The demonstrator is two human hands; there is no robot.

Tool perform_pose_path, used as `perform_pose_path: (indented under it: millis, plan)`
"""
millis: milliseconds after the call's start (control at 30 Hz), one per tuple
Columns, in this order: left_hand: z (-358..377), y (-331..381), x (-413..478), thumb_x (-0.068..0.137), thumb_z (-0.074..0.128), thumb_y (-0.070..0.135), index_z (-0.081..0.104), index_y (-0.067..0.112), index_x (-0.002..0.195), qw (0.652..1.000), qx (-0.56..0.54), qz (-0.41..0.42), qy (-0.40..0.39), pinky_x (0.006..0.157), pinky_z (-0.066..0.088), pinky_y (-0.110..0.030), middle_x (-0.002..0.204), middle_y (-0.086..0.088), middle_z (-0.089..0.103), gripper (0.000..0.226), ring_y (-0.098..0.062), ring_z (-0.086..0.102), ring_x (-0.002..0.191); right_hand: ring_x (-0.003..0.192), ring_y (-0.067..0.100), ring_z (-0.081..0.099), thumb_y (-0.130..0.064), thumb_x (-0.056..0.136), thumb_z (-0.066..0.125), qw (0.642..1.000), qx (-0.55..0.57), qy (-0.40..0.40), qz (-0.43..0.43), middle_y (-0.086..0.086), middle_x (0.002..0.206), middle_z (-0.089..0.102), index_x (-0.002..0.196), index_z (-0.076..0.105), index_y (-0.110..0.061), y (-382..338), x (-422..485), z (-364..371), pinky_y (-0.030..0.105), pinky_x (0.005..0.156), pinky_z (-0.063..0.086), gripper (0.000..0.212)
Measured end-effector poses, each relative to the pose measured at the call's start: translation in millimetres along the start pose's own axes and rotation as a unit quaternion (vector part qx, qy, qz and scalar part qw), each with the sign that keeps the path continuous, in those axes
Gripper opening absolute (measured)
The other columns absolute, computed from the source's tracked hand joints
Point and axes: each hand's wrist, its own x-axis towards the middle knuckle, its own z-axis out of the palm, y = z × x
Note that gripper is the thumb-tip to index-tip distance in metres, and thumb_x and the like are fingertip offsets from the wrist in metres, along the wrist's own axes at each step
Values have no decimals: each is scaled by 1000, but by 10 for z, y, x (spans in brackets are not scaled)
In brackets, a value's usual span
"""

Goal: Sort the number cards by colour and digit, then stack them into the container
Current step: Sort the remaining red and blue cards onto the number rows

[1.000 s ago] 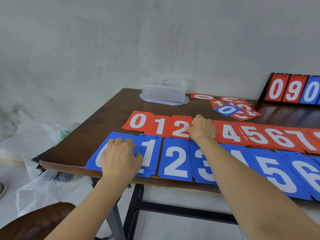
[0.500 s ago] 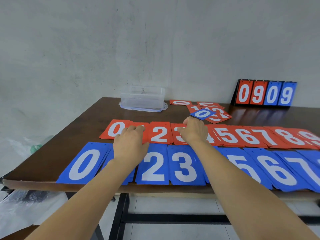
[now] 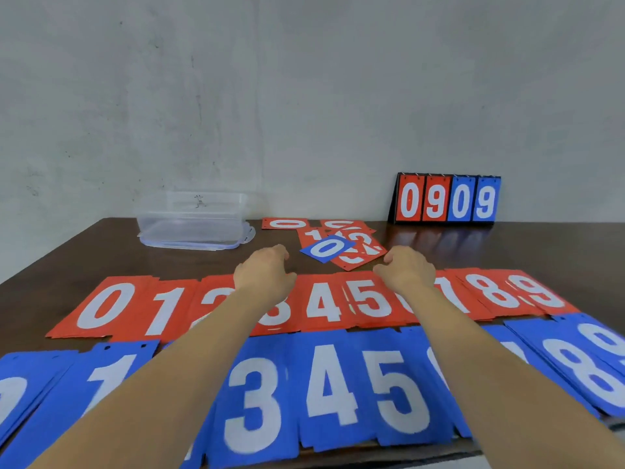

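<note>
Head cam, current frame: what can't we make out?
All head view.
- Left hand and right hand: fingertips behind knuckles; grip unclear.
- Red row: 2, 3, 6, 7 partly under wrists.
- Blue row: 2, 6, 7 under forearms; 0, 9 cut by frame edges.
- Loose red cards: overlapped by blue 0 card, digits blurred.

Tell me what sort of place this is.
Likely a plain indoor workroom, though that is a guess: a bare, scuffed grey wall behind a dark wooden table, with a tabletop flip scoreboard and a clear plastic container at its far edge.
</note>
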Motion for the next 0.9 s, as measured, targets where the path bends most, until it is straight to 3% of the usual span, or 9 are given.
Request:
perform_pose_path:
  millis: [133, 233, 300, 467, 700, 900]
  plan:
    - [241, 245, 429, 88, 64, 31, 57, 18, 123, 998, -57, -31, -15, 82, 53, -34, 117, 0, 64, 38, -19, 61, 103, 87, 21, 62, -42, 87, 63, 999, 2, -24, 25, 0, 84, 62, 87, 62, -17, 296, 487, 0, 34, 78, 46, 25]
    - [421, 381, 757, 88, 67, 31, 60, 14, 116, 994, -87, -60, -14, 80, 54, -34, 112, -4, 66, 34, -20, 62, 98, 99, 21, 60, -46, 87, 64, 999, 16, -40, 24, -1, 92, 58, 96, 56, -18, 379, 812, 64, 37, 87, 46, 31]
    - [537, 453, 956, 87, 69, 35, 58, 13, 122, 993, -94, -73, -19, 85, 53, -36, 117, -5, 65, 42, -21, 61, 103, 104, 22, 60, -52, 85, 65, 998, 16, -53, 11, 2, 103, 62, 108, 57, -18, 370, 997, 150, 37, 91, 47, 42]
    - [773, 593, 1352, 88, 63, 50, 45, 11, 138, 995, -42, -70, -53, 97, 48, -39, 133, -8, 55, 66, -24, 52, 120, 124, 25, 47, -61, 85, 59, 998, -2, -64, -26, 6, 132, 54, 131, 49, -17, 260, 1368, 371, 38, 99, 41, 65]
    - [1072, 603, 1663, 86, 48, 70, 46, 19, 136, 984, 99, -102, -103, 102, 38, -39, 136, -9, 44, 71, -27, 42, 125, 137, 30, 29, -73, 87, 40, 993, -71, -96, 0, 12, 149, 32, 141, 41, -22, 183, 1723, 720, 45, 110, 27, 75]
    - [1037, 489, 1738, 89, 52, 61, 42, 24, 141, 984, 111, -99, -103, 102, 37, -40, 137, -9, 43, 65, -27, 41, 126, 139, 31, 24, -59, 95, 41, 988, -87, -124, -15, 12, 151, 26, 148, 32, -34, 337, 1809, 667, 47, 112, 23, 60]
